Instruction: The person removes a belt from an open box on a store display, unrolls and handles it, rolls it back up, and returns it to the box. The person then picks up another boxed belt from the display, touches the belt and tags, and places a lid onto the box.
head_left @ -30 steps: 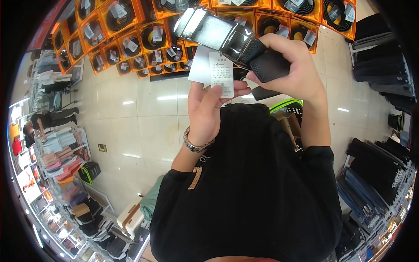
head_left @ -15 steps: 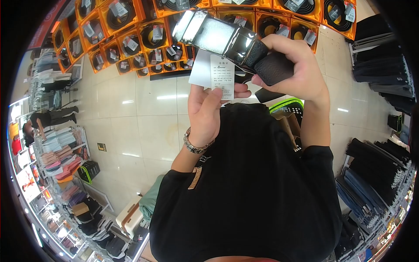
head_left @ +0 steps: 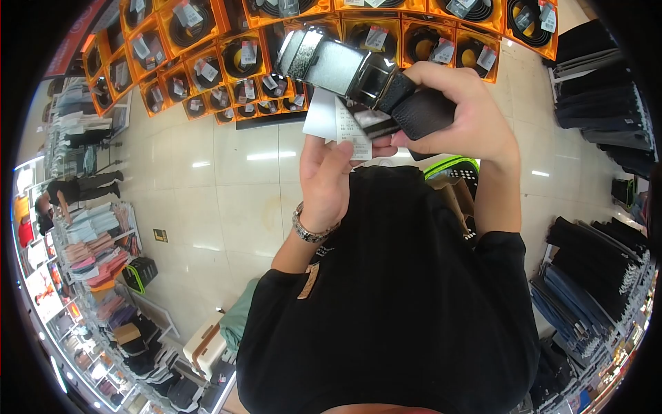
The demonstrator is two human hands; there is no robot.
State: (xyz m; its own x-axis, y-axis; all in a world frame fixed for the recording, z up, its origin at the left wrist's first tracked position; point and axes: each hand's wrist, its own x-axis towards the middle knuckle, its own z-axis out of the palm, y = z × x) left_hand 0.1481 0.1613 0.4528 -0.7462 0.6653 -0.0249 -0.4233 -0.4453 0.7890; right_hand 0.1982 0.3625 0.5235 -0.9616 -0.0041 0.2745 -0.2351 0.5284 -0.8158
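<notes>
A coiled black leather belt (head_left: 429, 116) with a shiny metal buckle (head_left: 334, 65) is gripped in my right hand (head_left: 476, 117), fingers wrapped around the strap. The buckle points up and to the left. My left hand (head_left: 325, 176), with a metal watch (head_left: 309, 226) at the wrist, pinches a white printed tag (head_left: 355, 146) between thumb and fingers just below the buckle. Beside it is a blank pale card (head_left: 319, 116). A dark strap piece with a shiny part covers some of the tag's print.
Orange boxes (head_left: 241, 56) of coiled belts fill the display ahead. A green-rimmed basket (head_left: 452, 165) holding a cardboard item is by my right arm. Clothes racks (head_left: 593, 103) line the right; folded clothes (head_left: 96, 241) and another person (head_left: 79, 190) are at left.
The belt and buckle have shifted slightly down, and the buckle has turned so it reflects less light. A dark strap piece now crosses the tag. My left hand stays on the tag.
</notes>
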